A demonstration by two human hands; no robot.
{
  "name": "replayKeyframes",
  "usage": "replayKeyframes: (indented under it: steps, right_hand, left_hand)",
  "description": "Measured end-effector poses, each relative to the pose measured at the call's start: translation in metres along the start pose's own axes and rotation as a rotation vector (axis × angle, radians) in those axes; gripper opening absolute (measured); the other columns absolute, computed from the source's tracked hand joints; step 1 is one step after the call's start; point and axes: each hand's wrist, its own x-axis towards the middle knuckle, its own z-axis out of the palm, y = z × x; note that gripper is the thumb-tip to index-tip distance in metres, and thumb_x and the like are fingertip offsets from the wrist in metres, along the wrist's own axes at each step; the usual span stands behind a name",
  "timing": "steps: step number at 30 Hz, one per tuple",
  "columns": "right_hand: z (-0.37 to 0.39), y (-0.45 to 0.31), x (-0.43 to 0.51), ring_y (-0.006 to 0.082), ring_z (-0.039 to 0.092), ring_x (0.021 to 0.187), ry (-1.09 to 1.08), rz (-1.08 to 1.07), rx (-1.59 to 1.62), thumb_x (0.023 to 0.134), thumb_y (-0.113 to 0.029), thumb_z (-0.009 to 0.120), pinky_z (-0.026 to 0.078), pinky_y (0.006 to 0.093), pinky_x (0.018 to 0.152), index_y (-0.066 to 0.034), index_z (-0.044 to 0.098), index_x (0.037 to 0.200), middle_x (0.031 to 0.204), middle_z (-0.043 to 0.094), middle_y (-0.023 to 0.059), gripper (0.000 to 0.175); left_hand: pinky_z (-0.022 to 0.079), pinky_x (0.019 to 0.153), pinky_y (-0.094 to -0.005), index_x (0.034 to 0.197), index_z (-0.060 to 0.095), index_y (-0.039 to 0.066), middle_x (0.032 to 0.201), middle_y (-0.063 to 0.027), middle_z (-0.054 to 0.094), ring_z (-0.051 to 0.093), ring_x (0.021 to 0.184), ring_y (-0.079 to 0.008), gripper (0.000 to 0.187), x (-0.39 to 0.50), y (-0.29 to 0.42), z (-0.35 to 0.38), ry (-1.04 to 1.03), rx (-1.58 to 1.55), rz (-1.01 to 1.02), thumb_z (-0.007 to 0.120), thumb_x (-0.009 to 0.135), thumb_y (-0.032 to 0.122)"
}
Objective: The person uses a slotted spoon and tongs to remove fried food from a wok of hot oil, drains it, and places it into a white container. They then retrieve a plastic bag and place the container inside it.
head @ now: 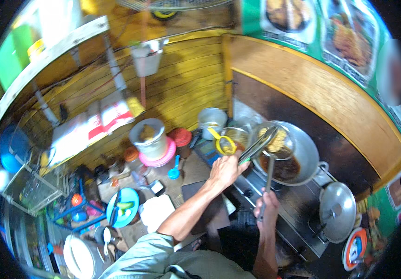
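My left hand [226, 171] grips a pair of metal tongs [259, 143], whose tips reach into the skimmer. In my right hand [267, 208] is the long handle of a round wire skimmer [293, 143]. Pieces of golden fried food [276, 141] lie in the skimmer, with the tongs' tips against them. The skimmer is over a large metal wok [308, 164] holding dark brown oil [284, 170]. Beneath the wok is a metal gas stove [291, 213]. Whether the tongs pinch the food cannot be told.
A yellow strainer [225, 144] and metal pots stand left of the wok. A metal lid [337, 212] leans at the stove's right. On the counter are a blue plate [133, 205], a white board or tray [157, 212], a blue scoop [174, 173] and a bucket on pink plates [151, 143].
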Motion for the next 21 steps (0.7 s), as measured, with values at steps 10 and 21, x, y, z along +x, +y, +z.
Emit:
replayKeyframes:
  steps: [10,21]
  right_hand:
    - [0.018,-0.032,0.007,0.0082,0.048,0.044,-0.097,-0.046,-0.056,0.106,-0.019,0.056,0.039,0.0225,0.038,-0.0037,0.059,0.123,0.066,0.055,0.0012,0.023]
    - [0.079,-0.018,0.039,0.0092,0.049,0.045,-0.33,0.056,-0.035,0.104,-0.019,0.06,0.041,0.0233,0.039,-0.0044,0.06,0.121,0.067,0.056,0.0022,0.022]
  left_hand:
    - [0.056,0.084,-0.0534,0.117,0.071,0.002,0.089,-0.0275,0.074,0.073,0.091,-0.0443,0.054,-0.123,-0.153,-0.157,0.356,0.245,-0.542,0.071,0.092,0.05]
    - [0.06,0.054,-0.0413,0.093,0.073,-0.008,0.07,-0.0189,0.07,0.071,0.057,-0.029,0.07,-0.067,-0.214,-0.279,-0.033,0.241,-0.88,0.069,0.091,0.062]
